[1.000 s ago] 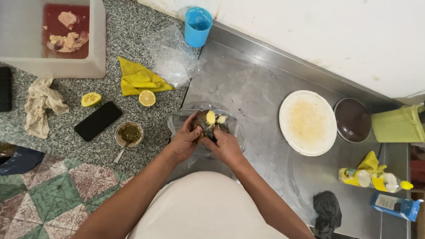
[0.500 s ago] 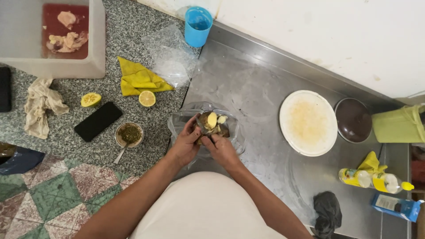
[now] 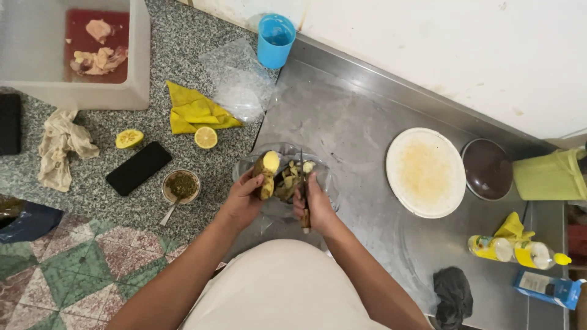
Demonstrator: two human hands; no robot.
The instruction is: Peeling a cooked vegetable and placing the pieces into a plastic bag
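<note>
The left hand [image 3: 244,198] grips a potato [image 3: 267,173] and the right hand [image 3: 313,205] is closed round a knife [image 3: 303,195], both over a clear plastic bag [image 3: 282,183] of peelings on the steel desk [image 3: 367,122], a white plate [image 3: 426,172] nearby

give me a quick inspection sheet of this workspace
surface: steel counter on the right, speckled stone on the left
job's things: potato in left hand; knife in right hand; peelings in clear bag below
clutter: lemon halves, yellow cloth, phone, herb cup, blue cup, white plate, brown lid, bottle
grip: both hands closed on their items
cables: nothing seen
surroundings: white wall, tiled floor, tub of meat
</note>
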